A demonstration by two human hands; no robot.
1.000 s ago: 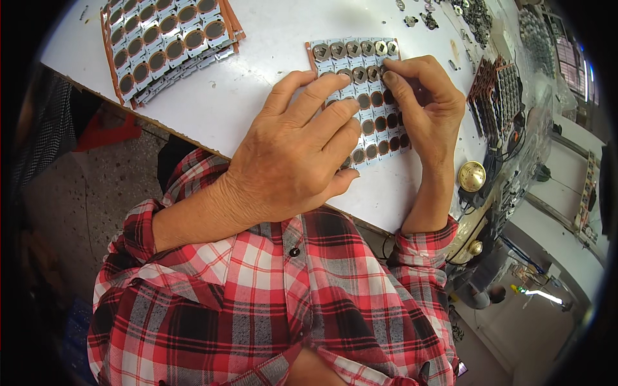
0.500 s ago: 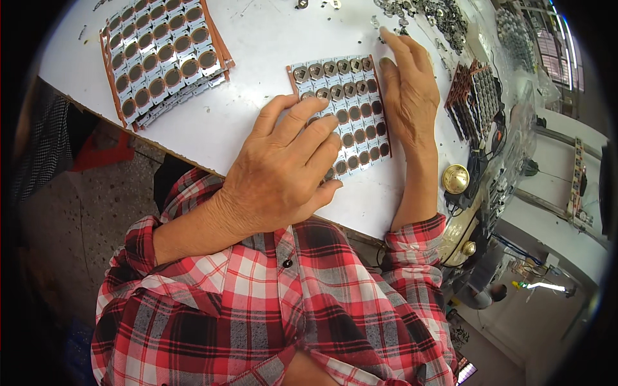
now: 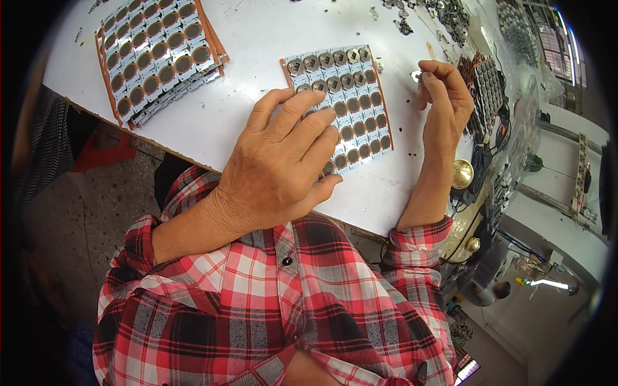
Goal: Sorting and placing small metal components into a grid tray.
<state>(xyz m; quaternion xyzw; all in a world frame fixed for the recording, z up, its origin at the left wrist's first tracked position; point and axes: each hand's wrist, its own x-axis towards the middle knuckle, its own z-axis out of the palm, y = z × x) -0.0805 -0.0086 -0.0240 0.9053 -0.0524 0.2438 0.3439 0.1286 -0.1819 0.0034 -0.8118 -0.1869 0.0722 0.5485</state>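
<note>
A panel [image 3: 382, 96] of joined pale-blue small boards with dark round pads and brown edge strips lies on the white table. Silvery round metal pieces [image 3: 326, 60] sit on its far row and on at least part of the second. My left hand [image 3: 273, 164] rests over the panel's left side, fingers apart and hiding several pads. To the right of the panel, my right hand [image 3: 447, 109] is raised with thumb and forefinger pinched. At their tips is a small shiny metal piece [image 3: 416, 76]; its exact shape is hard to make out.
A stack of similar panels [image 3: 151, 64] lies at the far left. Loose metal pieces [image 3: 447, 19] are heaped at the far right. Nearer stand more stacked panels [image 3: 488, 90] and a round brass-coloured object [image 3: 462, 174]. The table's near edge [image 3: 174, 152] runs before me.
My right hand has moved right, away from the panel's edge, and now pinches a small metal piece. The panel has shifted slightly up and left in view. My left hand stays on it.
</note>
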